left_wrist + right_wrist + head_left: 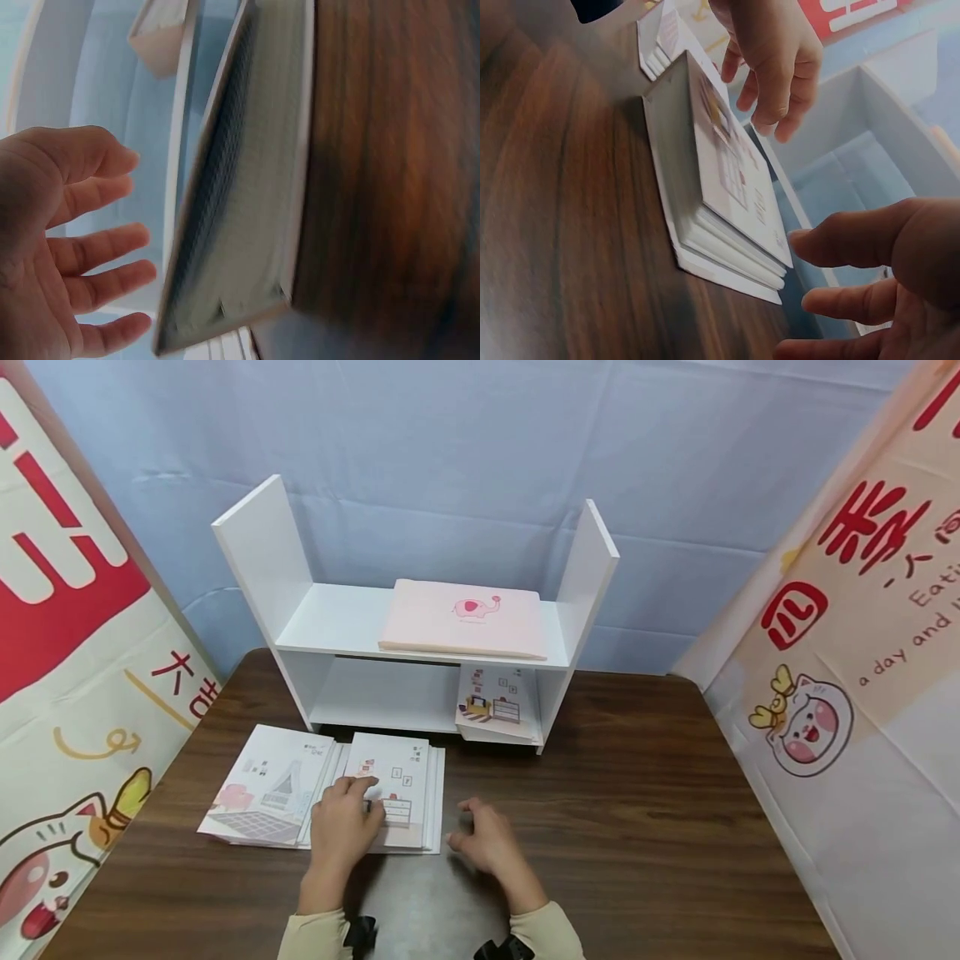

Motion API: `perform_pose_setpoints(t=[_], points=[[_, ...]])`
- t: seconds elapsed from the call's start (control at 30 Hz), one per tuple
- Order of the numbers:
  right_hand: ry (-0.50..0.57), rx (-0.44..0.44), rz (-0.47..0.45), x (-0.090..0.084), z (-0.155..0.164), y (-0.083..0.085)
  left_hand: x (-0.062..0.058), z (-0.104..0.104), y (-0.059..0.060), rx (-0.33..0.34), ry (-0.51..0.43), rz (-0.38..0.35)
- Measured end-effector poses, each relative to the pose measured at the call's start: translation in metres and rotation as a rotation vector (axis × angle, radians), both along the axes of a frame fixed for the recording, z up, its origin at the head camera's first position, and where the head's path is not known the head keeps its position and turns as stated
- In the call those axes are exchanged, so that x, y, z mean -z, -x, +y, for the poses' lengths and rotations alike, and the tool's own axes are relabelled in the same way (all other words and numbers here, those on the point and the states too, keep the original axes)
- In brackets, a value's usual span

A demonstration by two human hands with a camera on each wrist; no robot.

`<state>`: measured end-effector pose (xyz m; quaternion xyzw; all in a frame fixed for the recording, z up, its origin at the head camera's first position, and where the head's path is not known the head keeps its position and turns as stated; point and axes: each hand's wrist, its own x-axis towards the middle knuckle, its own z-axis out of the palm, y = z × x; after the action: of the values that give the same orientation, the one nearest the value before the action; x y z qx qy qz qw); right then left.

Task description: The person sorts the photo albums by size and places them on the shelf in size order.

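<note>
Two stacks of thin illustrated books lie on the brown table (637,793). My left hand (347,822) hovers with relaxed, spread fingers over the right stack (397,777); the left wrist view shows its palm (67,240) apart from the stack's page edges (240,202). Just right of that stack, my right hand (486,839) is over bare wood, fingers loosely extended and holding nothing. The right wrist view shows the right hand's fingers (870,285) beside the stack (712,187) and the left hand (772,60) above its cover. The other stack (262,785) lies to the left.
A white two-tier shelf (330,618) stands at the back of the table. A pink book with an elephant (465,618) lies flat on its upper board. More books (495,706) lean in the lower right compartment. Printed banners flank both sides.
</note>
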<state>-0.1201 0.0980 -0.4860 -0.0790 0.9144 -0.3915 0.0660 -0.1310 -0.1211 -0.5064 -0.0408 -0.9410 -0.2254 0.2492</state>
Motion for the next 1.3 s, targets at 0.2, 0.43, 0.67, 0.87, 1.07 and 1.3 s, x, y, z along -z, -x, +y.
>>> perform_pose_setpoints(t=[0.2,0.43,0.67,0.87,1.07,1.3], points=[[0.058,-0.004,-0.021,0.003,-0.008,-0.002,0.008,-0.014,-0.005,-0.043,-0.046,-0.046],[0.11,0.017,-0.042,0.01,-0.019,-0.006,0.011,-0.027,-0.012,-0.077,-0.182,-0.16],[0.255,0.084,-0.088,0.016,-0.033,-0.005,0.009,-0.036,-0.016,-0.095,-0.407,-0.348],[0.385,0.165,-0.128,0.019,-0.04,-0.005,0.006,-0.036,-0.019,-0.099,-0.557,-0.463],[0.534,0.2,-0.205,0.023,-0.04,-0.005,0.009,-0.035,-0.02,-0.085,-0.681,-0.511],[0.623,0.196,-0.253,0.016,-0.038,-0.006,0.011,-0.036,-0.021,-0.062,-0.783,-0.538]])
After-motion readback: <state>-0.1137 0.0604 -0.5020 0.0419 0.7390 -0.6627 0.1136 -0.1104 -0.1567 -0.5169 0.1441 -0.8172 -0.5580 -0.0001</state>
